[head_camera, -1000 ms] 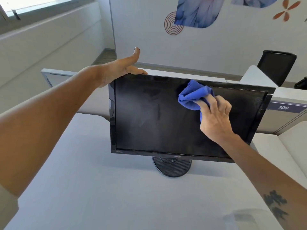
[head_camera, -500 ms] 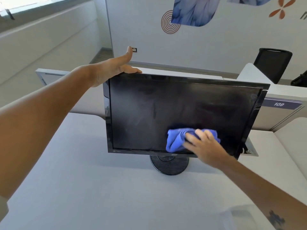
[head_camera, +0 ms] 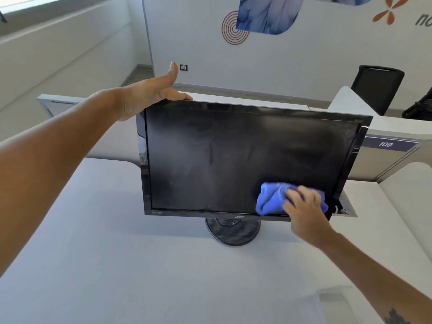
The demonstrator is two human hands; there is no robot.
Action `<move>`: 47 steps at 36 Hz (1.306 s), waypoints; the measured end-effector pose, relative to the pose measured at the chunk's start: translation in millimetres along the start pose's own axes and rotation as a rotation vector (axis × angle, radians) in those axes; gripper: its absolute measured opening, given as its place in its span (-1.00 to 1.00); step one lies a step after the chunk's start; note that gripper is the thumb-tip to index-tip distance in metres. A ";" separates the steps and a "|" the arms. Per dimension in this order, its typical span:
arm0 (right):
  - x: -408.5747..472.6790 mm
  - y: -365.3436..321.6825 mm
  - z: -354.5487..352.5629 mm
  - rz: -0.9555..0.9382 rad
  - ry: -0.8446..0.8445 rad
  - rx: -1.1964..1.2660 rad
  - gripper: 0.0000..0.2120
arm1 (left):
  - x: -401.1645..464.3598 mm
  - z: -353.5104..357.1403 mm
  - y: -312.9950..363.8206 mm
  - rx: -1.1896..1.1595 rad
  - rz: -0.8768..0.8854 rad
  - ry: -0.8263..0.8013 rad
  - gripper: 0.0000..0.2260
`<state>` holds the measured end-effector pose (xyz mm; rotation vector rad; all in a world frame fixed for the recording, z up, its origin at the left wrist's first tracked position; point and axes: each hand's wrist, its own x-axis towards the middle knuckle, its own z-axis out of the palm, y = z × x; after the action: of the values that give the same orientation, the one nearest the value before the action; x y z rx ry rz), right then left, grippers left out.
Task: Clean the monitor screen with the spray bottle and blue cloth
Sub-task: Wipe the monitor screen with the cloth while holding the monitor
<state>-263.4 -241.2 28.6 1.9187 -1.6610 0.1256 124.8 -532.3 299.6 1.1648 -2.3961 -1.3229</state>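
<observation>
Black flat monitor (head_camera: 245, 160): glossy plastic bezel w/ window glare on its left edge, dark screen smooth but dulled by hazy smears & streaks; round black plastic stand base (head_camera: 233, 230) has fine ribbed texture, semi-matt. Crumpled blue cloth (head_camera: 273, 202) at near-right corner of screen looks soft, matt, microfibre-type fabric, pressed under right hand (head_camera: 304, 211). White desk top (head_camera: 117, 265) is smooth, matt laminate; far black office chair (head_camera: 376, 87) looks matt, material unclear.

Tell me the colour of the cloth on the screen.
Blue cloth, seen in the head view, pressed by the right hand.
</observation>
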 end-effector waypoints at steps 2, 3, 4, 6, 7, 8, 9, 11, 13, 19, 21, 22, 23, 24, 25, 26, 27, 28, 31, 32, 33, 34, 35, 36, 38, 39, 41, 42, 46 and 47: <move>-28.6 -6.3 6.1 -0.095 -0.167 0.004 -0.44 | -1.8 1.0 2.3 0.008 0.005 0.000 0.20; -36.3 -5.3 7.1 -0.102 -0.220 0.018 -0.36 | -2.3 1.9 3.3 0.010 0.002 0.003 0.15; -37.2 -1.7 4.8 -0.103 -0.235 0.027 -0.34 | -2.8 2.4 3.8 0.009 -0.006 0.012 0.09; -24.9 11.5 -3.5 -0.095 -0.184 0.035 -0.46 | -2.7 2.8 3.0 0.006 -0.018 0.026 -0.01; -14.7 20.6 -8.5 -0.067 -0.139 0.047 -0.52 | -3.0 3.2 2.3 0.003 -0.027 0.029 -0.03; -4.0 31.2 -14.6 -0.023 -0.089 0.060 -0.58 | -3.1 3.4 1.3 0.000 -0.033 0.032 -0.04; 6.5 42.6 -20.4 0.037 -0.024 0.072 -0.62 | -2.3 3.2 -0.1 -0.006 -0.032 0.035 -0.05; 25.8 66.5 -30.9 0.196 0.115 0.081 -0.66 | -1.5 1.7 -2.7 -0.026 -0.030 0.038 -0.04; 43.9 84.2 -41.3 0.371 0.239 0.078 -0.63 | -0.5 0.3 -4.1 -0.036 -0.026 0.035 0.02; 54.1 73.5 -40.1 0.519 0.316 0.109 -0.64 | 1.1 -1.5 -4.7 -0.055 0.018 0.021 0.11; 35.2 59.3 -30.2 0.516 0.252 0.129 -0.65 | 0.4 -0.7 -4.3 -0.043 0.043 0.002 0.25; 23.4 50.2 -25.7 0.505 0.206 0.138 -0.67 | 0.5 -0.5 -3.9 -0.040 0.043 -0.004 0.27; 9.9 40.2 -21.4 0.485 0.157 0.147 -0.69 | 1.2 -0.4 -3.6 -0.037 0.039 -0.007 0.27; -4.5 30.1 -17.2 0.456 0.107 0.155 -0.72 | 1.9 -0.8 -3.3 -0.034 0.035 -0.010 0.27; -19.4 20.7 -12.8 0.424 0.055 0.163 -0.74 | 2.7 -1.1 -3.4 -0.034 0.031 -0.012 0.27; -34.0 11.7 -8.6 0.395 -0.003 0.169 -0.75 | 3.6 -1.8 -3.9 -0.036 0.028 -0.012 0.27; -47.0 4.0 -4.8 0.373 -0.066 0.175 -0.72 | 4.2 -2.3 -4.8 -0.038 0.027 -0.011 0.25; -57.1 -2.3 -2.4 0.363 -0.124 0.179 -0.67 | 4.8 -2.5 -5.9 -0.037 0.031 -0.008 0.23; -64.7 -5.9 -4.5 0.361 -0.187 0.187 -0.52 | 4.5 -1.7 -7.9 -0.043 0.037 0.009 0.16; -60.7 -3.0 -6.9 0.351 -0.172 0.189 -0.50 | 3.5 -1.1 -8.2 -0.046 0.032 0.013 0.13; -55.1 1.4 -9.3 0.341 -0.147 0.189 -0.49 | 2.4 0.0 -8.4 -0.049 0.028 0.017 0.10; -47.7 6.8 -12.6 0.336 -0.112 0.188 -0.50 | 1.5 1.3 -8.3 -0.051 0.026 0.021 0.08; -38.8 12.8 -16.4 0.342 -0.069 0.191 -0.52 | 0.9 2.5 -8.2 -0.054 0.028 0.026 0.07; -28.2 19.1 -20.5 0.360 -0.019 0.197 -0.55 | 0.4 2.8 -8.2 -0.057 0.031 0.031 0.09; -4.0 31.5 -28.3 0.424 0.102 0.201 -0.63 | -0.3 2.9 -7.6 -0.050 0.039 0.042 0.13; 8.5 36.6 -31.7 0.466 0.165 0.204 -0.65 | -0.6 3.2 -6.5 -0.038 0.040 0.048 0.13; 32.2 41.9 -36.4 0.550 0.267 0.216 -0.69 | -0.2 3.9 -3.8 -0.013 0.029 0.059 0.07; 41.5 41.2 -37.3 0.588 0.301 0.224 -0.69 | -0.1 4.2 -3.1 -0.006 0.019 0.065 0.04; 45.7 13.0 -27.3 0.641 0.361 0.235 -0.69 | 1.2 5.0 -5.1 -0.001 0.016 0.080 0.00; 38.8 0.8 -21.9 0.647 0.355 0.250 -0.70 | 2.1 5.1 -6.1 0.002 0.025 0.080 -0.01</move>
<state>-249.1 -264.5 63.9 1.3373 -2.0069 0.9065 124.3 -532.3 291.4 1.1616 -2.3486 -1.2426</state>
